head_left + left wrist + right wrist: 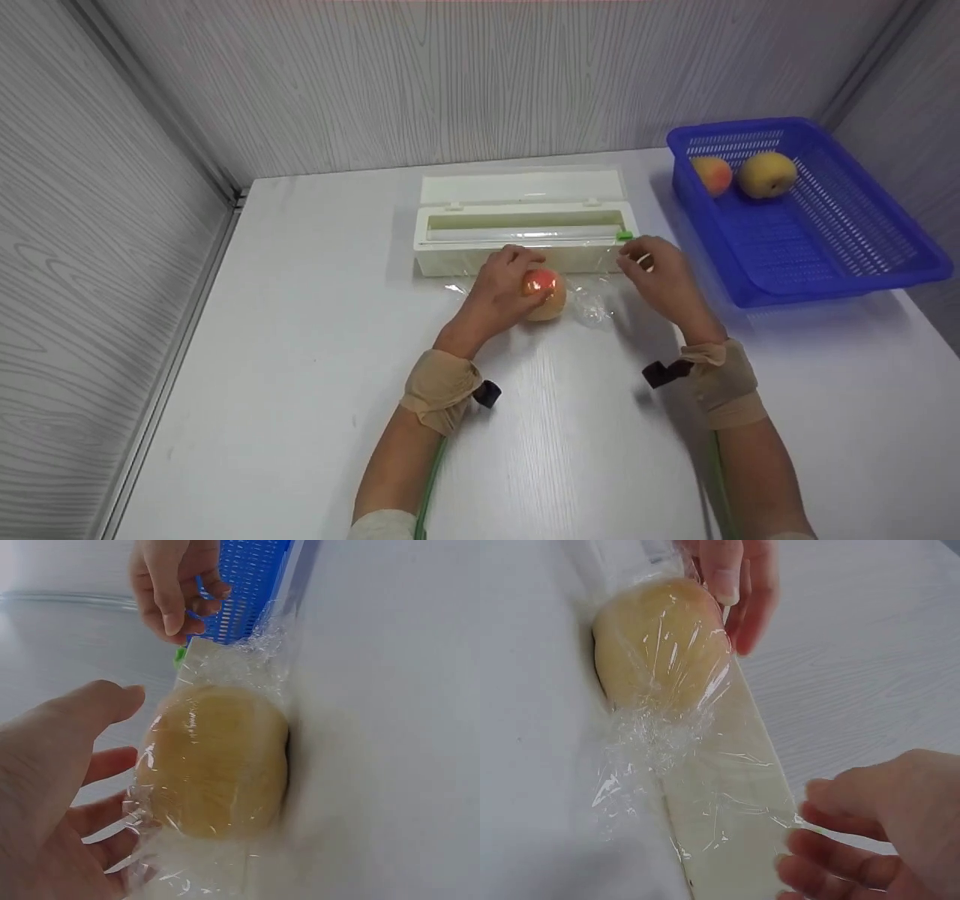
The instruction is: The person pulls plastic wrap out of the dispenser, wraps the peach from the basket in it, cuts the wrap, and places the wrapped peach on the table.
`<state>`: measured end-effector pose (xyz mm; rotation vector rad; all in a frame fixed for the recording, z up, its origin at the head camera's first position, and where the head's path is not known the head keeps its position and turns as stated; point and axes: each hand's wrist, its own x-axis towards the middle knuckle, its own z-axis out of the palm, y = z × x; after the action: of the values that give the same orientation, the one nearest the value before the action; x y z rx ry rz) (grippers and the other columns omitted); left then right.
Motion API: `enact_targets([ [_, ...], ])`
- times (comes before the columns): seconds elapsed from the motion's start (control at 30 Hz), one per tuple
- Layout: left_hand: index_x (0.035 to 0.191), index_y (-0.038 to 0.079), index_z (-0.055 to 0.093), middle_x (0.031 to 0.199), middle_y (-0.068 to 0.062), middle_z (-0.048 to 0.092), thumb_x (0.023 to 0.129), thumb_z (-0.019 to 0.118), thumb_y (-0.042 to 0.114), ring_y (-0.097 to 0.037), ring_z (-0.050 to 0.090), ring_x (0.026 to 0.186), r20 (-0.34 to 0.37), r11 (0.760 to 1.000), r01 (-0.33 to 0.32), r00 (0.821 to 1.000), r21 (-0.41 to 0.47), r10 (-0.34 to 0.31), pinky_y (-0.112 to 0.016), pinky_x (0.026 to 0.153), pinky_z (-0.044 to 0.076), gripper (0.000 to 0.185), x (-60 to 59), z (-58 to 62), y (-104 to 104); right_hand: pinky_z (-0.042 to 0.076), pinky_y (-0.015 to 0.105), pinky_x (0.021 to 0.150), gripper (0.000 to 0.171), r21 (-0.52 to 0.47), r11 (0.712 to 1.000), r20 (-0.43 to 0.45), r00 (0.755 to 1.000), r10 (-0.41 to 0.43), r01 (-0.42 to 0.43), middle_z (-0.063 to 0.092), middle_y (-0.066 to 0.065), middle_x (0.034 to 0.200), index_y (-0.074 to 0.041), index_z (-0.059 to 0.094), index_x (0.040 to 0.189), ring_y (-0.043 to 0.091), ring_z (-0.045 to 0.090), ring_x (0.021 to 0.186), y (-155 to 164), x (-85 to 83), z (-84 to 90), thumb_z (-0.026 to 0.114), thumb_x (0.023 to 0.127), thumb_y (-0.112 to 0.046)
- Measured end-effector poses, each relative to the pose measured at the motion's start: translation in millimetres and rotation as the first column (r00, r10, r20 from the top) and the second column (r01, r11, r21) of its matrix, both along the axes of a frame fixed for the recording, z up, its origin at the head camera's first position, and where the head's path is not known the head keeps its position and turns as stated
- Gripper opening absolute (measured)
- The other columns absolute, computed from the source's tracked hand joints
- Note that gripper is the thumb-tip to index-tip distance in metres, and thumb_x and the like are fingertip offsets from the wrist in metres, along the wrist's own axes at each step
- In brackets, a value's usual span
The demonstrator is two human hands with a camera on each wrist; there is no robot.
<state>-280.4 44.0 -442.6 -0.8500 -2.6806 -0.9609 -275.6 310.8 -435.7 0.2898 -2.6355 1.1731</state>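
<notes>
A round yellow fruit (553,301) with a red blush sits on the table under clear plastic wrap (660,731), which bunches up at its right side. My left hand (501,291) is cupped loosely at the fruit's left side. In the left wrist view its thumb stands off the fruit (214,765), and the fingertips meet the film's edge. To the right, near the dispenser's front corner, my right hand (660,274) pinches the plastic wrap between thumb and fingertips. Behind the fruit is a white wrap dispenser (450,261), lid (517,187) raised, with a roll (480,234) inside.
A blue plastic basket (847,289) stands at the right, holding a blushed fruit (712,175) and a yellow fruit (766,175) at its far end. A green slider (625,235) sits at the dispenser's right end. Pale wood-grain panels (450,82) enclose the white table (285,360).
</notes>
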Motion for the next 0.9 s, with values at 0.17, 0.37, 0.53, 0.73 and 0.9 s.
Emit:
enact_targets([
  [0.17, 0.118, 0.008, 0.065, 0.117, -0.01, 0.063, 0.093, 0.066, 0.021, -0.029, 0.059, 0.112, -0.115, 0.999, 0.04, 0.992, -0.024, -0.042, -0.039, 0.096, 0.048, 0.028, -10.2, 22.1, 16, 0.044, 0.021, 0.071, 0.042, -0.177, 0.969, -0.002, 0.985, -0.174, 0.171, 0.049, 0.027, 0.119, 0.003, 0.055, 0.126, 0.028, 0.054, 0.09, 3, -13.2, -5.5, 0.069, 0.093, -0.019],
  [0.37, 0.118, 0.009, 0.065, 0.119, -0.008, 0.065, 0.099, 0.06, 0.019, -0.027, 0.06, 0.112, -0.167, 0.991, 0.099, 0.979, -0.086, -0.113, -0.037, 0.099, 0.048, 0.023, -23.7, 51.0, 44, 0.041, 0.036, 0.085, 0.057, -0.218, 0.962, 0.041, 0.986, -0.162, 0.167, 0.037, 0.027, 0.136, -0.006, 0.05, 0.142, 0.035, 0.045, 0.109, -1, -28.0, -15.4, 0.068, 0.094, -0.032],
  [0.53, 0.117, 0.012, 0.069, 0.116, -0.007, 0.068, 0.101, 0.055, 0.015, -0.027, 0.063, 0.106, -0.186, 0.981, 0.099, 0.974, -0.165, -0.129, -0.037, 0.092, 0.051, 0.022, -38.1, 66.3, 69, 0.04, 0.047, 0.095, 0.046, -0.241, 0.963, -0.012, 0.991, -0.131, 0.124, 0.043, 0.021, 0.139, -0.007, 0.06, 0.133, 0.031, 0.04, 0.121, -3, -35.0, -21.1, 0.07, 0.093, -0.028],
  [0.73, 0.112, 0.014, 0.073, 0.106, -0.007, 0.072, 0.101, 0.054, 0.019, -0.026, 0.066, 0.095, -0.21, 0.937, 0.034, 0.971, -0.349, -0.113, -0.037, 0.082, 0.055, 0.023, -51.3, 70.3, 99, 0.043, 0.05, 0.099, 0.036, -0.263, 0.957, 0.012, 0.992, -0.122, 0.121, 0.046, 0.02, 0.133, -0.004, 0.068, 0.12, 0.027, 0.041, 0.126, -3, -41.9, -27.9, 0.073, 0.09, -0.021],
  [0.9, 0.111, 0.016, 0.074, 0.106, -0.005, 0.071, 0.102, 0.053, 0.023, -0.024, 0.067, 0.095, -0.204, 0.857, -0.041, 0.976, -0.514, -0.076, -0.037, 0.08, 0.057, 0.023, -56.4, 65.8, 124, 0.046, 0.038, 0.089, 0.026, -0.236, 0.963, -0.004, 0.991, -0.136, 0.131, 0.051, 0.022, 0.121, 0.005, 0.069, 0.11, 0.026, 0.044, 0.118, -2, -48.0, -31.7, 0.071, 0.087, -0.006],
])
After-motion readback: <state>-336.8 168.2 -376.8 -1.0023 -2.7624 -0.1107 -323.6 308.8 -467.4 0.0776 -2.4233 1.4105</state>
